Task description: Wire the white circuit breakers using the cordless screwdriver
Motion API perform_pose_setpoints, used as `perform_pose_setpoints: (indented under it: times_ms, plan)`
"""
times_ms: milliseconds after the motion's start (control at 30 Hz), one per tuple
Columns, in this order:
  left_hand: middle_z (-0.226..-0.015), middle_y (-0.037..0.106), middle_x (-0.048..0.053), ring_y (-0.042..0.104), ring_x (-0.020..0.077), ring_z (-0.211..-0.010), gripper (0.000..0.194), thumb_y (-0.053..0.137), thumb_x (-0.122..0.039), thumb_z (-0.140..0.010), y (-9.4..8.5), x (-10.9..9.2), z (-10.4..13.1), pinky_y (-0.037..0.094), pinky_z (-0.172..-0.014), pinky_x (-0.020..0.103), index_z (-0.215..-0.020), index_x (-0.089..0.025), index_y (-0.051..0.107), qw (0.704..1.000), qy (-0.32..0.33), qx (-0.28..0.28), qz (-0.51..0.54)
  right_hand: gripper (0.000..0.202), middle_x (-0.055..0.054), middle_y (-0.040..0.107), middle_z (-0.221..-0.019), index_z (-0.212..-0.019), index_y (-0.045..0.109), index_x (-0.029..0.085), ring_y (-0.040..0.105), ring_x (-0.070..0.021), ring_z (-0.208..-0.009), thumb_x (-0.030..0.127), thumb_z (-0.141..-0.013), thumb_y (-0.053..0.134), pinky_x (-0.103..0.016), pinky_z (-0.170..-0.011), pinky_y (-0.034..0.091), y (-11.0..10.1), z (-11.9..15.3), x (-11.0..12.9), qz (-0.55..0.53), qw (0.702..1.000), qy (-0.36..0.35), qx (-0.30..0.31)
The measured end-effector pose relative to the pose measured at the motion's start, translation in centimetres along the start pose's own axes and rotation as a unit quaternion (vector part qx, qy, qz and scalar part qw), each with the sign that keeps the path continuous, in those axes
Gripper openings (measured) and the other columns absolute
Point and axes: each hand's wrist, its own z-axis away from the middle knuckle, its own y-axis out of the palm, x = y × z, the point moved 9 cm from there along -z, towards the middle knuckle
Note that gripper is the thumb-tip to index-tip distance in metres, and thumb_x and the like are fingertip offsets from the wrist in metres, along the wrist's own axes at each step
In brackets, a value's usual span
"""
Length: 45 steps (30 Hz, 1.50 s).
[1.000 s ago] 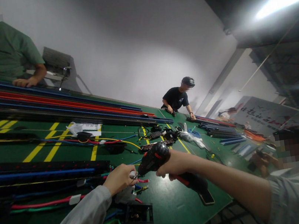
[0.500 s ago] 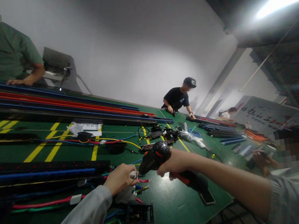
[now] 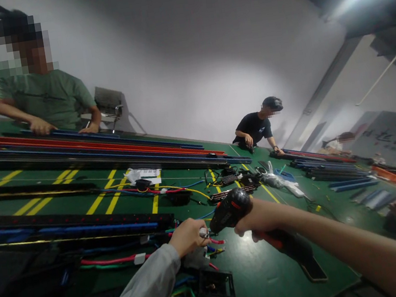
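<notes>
My right hand (image 3: 256, 216) is wrapped round the grip of a black and orange cordless drill (image 3: 231, 208), its nose pointing left. Just ahead of that nose, my left hand (image 3: 188, 237) pinches a small whitish metallic piece (image 3: 203, 232); whether the drill's tip touches it is too small to tell. Red, blue and yellow-green wires (image 3: 217, 241) lie beneath my left fingers, their ends spread on the green table (image 3: 260, 268). Nearer to me is an open black socket housing (image 3: 215, 285) with wires running to it.
Long black strips (image 3: 65, 230) with blue lie at left. Red and blue profiles (image 3: 108, 147) run along the far side, where a person in green (image 3: 53, 100) works. Another person (image 3: 254, 127) stands at the far end. A dark flat rectangle (image 3: 313, 267) lies below the drill.
The view has swung left, so everything sits further right and more of the person in green shows. My hands keep their hold and stay close together.
</notes>
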Motion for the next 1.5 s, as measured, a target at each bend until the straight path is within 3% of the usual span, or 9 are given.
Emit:
perform_pose_setpoints:
  times_ms: [233,433,767,1033,1300,1500]
  plan:
    - [-0.085,0.074,0.001,0.065,0.0184,-0.076,0.038,0.074,-0.052,-0.067,0.0,0.1,0.1,0.037,-0.061,0.023,-0.094,-0.025,0.072,1.0,-0.004,0.002,-0.002,0.008,0.001,0.062,-0.058,-0.074,0.064,0.014,0.055,-0.0092,-0.043,0.019,-0.068,0.067,-0.018,-0.038,0.043,-0.1,-0.1,-0.2,0.012,1.0,0.004,-0.001]
    - [-0.087,0.075,0.001,0.066,0.0186,-0.078,0.038,0.074,-0.053,-0.067,-0.1,0.0,0.1,0.038,-0.063,0.023,-0.092,-0.026,0.072,1.0,-0.008,0.007,-0.012,0.009,0.001,0.062,-0.059,-0.074,0.064,0.014,0.058,-0.0098,-0.047,0.017,-0.066,0.068,-0.016,-0.041,0.044,-0.2,0.3,0.6,0.019,1.0,0.006,-0.003]
    - [-0.088,0.075,0.002,0.066,0.0191,-0.078,0.039,0.074,-0.053,-0.067,-0.2,0.0,0.1,0.04,-0.064,0.023,-0.095,-0.026,0.073,1.0,-0.006,0.006,-0.022,0.011,-0.002,0.064,-0.063,-0.074,0.065,0.014,0.056,-0.0108,-0.044,0.019,-0.065,0.064,-0.018,-0.036,0.042,-0.3,-1.4,-0.9,0.016,1.0,-0.024,0.005]
    - [-0.086,0.075,0.006,0.066,0.0219,-0.076,0.04,0.075,-0.054,-0.065,0.0,0.3,-0.3,0.04,-0.064,0.025,-0.091,-0.023,0.074,1.0,-0.012,0.011,-0.026,0.016,-0.001,0.064,-0.064,-0.08,0.066,0.014,0.061,-0.0121,-0.049,0.017,-0.065,0.069,-0.018,-0.041,0.046,-0.6,0.0,0.7,0.022,0.999,-0.025,0.016]
    - [-0.087,0.075,0.003,0.065,0.02,-0.078,0.04,0.074,-0.053,-0.067,-0.1,-0.2,-0.1,0.039,-0.062,0.024,-0.093,-0.022,0.073,1.0,-0.007,0.011,-0.009,0.018,0.0,0.066,-0.065,-0.083,0.067,0.014,0.059,-0.0095,-0.048,0.017,-0.065,0.068,-0.016,-0.042,0.045,-0.9,0.4,0.5,0.03,0.999,-0.026,-0.004]
    - [-0.082,0.074,0.001,0.064,0.0171,-0.073,0.041,0.075,-0.051,-0.065,0.1,-0.5,-0.3,0.038,-0.06,0.022,-0.092,-0.021,0.072,1.0,0.005,0.009,0.02,0.033,0.001,0.066,-0.066,-0.097,0.065,0.015,0.063,-0.0117,-0.052,0.017,-0.065,0.071,-0.017,-0.045,0.047,-1.9,2.5,-0.4,-0.019,0.999,-0.031,-0.027]
